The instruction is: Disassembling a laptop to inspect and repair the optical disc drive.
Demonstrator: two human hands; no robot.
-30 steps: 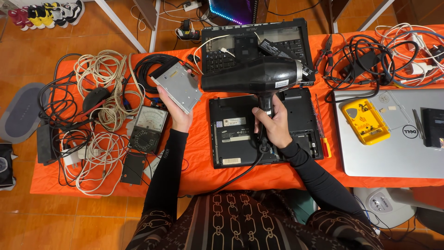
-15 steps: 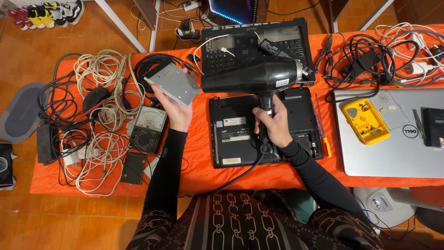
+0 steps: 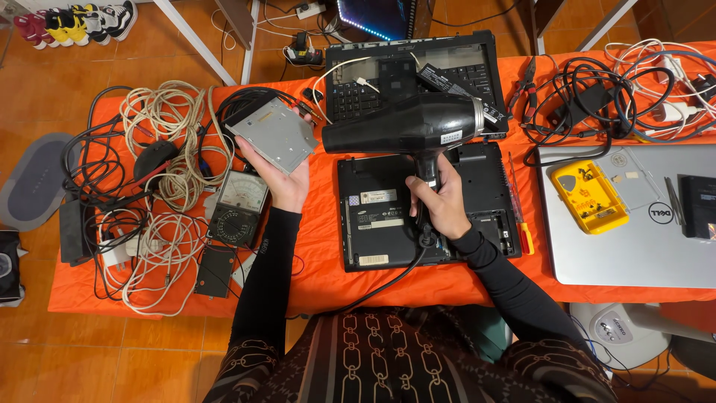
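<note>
Gripping the dryer point(image 3: 406, 125) by its handle, the right hand point(image 3: 436, 203) is aiming it best squarely at the drive point(image 3: 273, 137) clasped in the left hand point(image 3: 287, 183).

Glossy black plastic hair dryer point(image 3: 406, 125) — dull brushed-metal drive point(image 3: 274, 135) — matt orange cloth table cover point(image 3: 317, 246).

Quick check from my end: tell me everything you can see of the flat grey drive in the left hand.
The optical drive is a thin, square, grey metal slab with small screw holes and one darker edge. The left hand holds it from beneath, tilted, above the orange table cover. It faces the nozzle of the black hair dryer in the right hand.
</note>
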